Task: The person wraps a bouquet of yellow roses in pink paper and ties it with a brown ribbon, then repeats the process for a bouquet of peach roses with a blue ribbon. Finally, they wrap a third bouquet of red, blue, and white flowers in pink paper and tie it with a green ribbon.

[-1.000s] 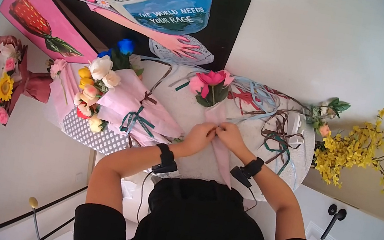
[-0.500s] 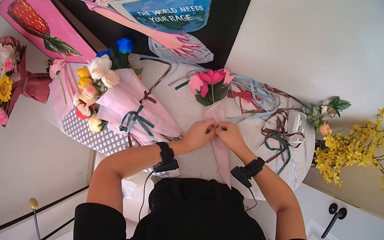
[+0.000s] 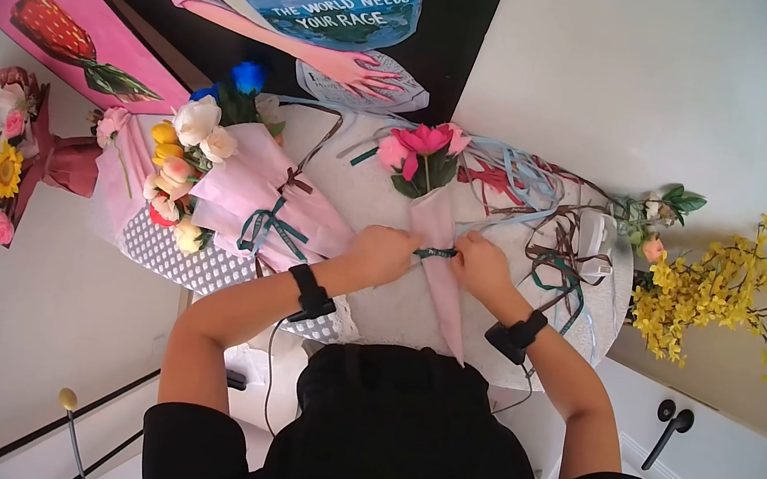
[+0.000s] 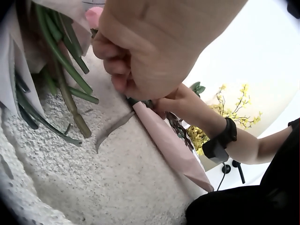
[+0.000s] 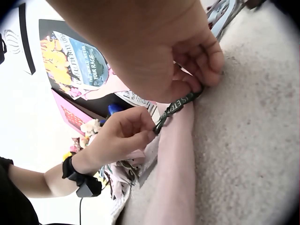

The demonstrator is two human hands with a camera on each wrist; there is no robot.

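Note:
A slim bouquet of pink flowers point(image 3: 425, 157) in pink wrapping point(image 3: 440, 297) lies on the table. Across its stem part runs a dark green ribbon point(image 3: 436, 252) with pale lettering, which looks drawn tight in the right wrist view point(image 5: 176, 107). My left hand point(image 3: 385, 256) pinches the ribbon on the left side of the wrapping, and my right hand point(image 3: 484, 273) pinches it on the right side. In the left wrist view my left hand's curled fingers point(image 4: 117, 70) hide most of the ribbon.
Larger wrapped bouquets point(image 3: 254, 193) lie left on the table point(image 3: 372, 309). Loose ribbons point(image 3: 558, 259) tangle at the right, near a white dispenser point(image 3: 595, 236). Yellow blossoms point(image 3: 723, 302) stand beyond the right edge; paintings point(image 3: 350, 16) lean behind.
Both hands have moved apart from each other, left and right, and the green ribbon now shows stretched between them over the wrapping. The head view has shifted slightly.

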